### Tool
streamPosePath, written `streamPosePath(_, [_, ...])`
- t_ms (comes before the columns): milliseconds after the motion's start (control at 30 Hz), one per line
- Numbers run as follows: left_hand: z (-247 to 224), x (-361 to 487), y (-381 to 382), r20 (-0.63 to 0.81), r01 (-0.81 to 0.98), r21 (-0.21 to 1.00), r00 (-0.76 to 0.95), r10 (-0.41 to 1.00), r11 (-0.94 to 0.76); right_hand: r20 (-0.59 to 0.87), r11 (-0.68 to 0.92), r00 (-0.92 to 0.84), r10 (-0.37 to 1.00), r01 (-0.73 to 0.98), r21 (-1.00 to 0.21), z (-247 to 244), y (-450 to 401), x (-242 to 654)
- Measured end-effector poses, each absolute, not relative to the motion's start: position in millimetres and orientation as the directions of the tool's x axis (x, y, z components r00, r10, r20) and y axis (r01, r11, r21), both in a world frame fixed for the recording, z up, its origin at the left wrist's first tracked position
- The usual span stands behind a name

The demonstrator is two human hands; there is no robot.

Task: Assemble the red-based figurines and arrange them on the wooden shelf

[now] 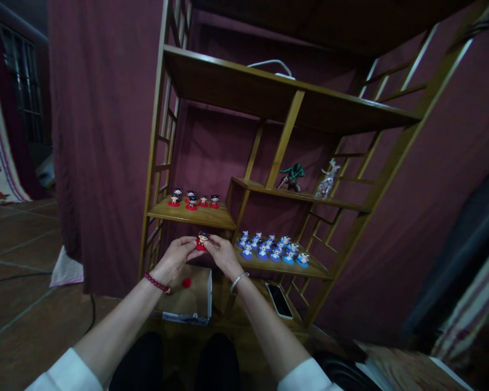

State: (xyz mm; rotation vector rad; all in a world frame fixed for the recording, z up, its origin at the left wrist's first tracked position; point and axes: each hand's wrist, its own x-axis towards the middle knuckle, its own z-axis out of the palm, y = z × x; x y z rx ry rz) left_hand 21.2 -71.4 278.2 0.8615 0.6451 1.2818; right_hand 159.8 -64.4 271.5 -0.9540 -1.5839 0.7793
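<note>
Between my two hands is a small figurine [202, 238] with dark hair and a red base. My left hand [178, 254] grips it from the left side, and my right hand [222, 253] pinches it from the right. It is held upright, in front of the edge of the left shelf [195, 215]. Several similar red-based figurines [192, 202] stand on that shelf, just beyond my hands. Below my hands sits an open cardboard box [199, 296] with a round red piece [186, 283] inside; my left forearm hides part of the box.
Several blue and purple figurines [275, 253] stand in rows on the lower right shelf [309, 270]. A green-cloaked figure [294, 176] and a clear ornament [329, 179] occupy the shelf above. A phone [280, 300] lies at the bottom. The wooden frame's uprights [287, 136] divide the space.
</note>
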Motion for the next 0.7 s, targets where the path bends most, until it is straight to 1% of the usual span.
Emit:
streamPosePath(167, [291.6,20.4,-71.0,0.064,-0.545,0.836,0.204,0.977,0.059,0.455,0.465,-0.098,0.885,0.153,-0.872,281.0,-59.4,159.9])
streamPosePath(333, [302.3,20.0,-68.9,0.118,-0.547,0.837,0.218,0.969,0.022,0.448,0.46,-0.127,0.885,0.09,-0.883,295.4,-61.1,159.2])
streamPosePath(567, [312.5,19.0,-66.5,0.146,-0.529,0.849,0.236,0.961,0.001,0.469,0.492,-0.185,0.864,0.106,-0.864,306.4,-59.8,161.0])
streamPosePath(700, [317.9,18.3,-65.4,0.167,-0.505,0.863,0.255,0.952,-0.016,0.486,0.509,-0.172,0.857,0.128,-0.851,312.7,-56.4,161.7])
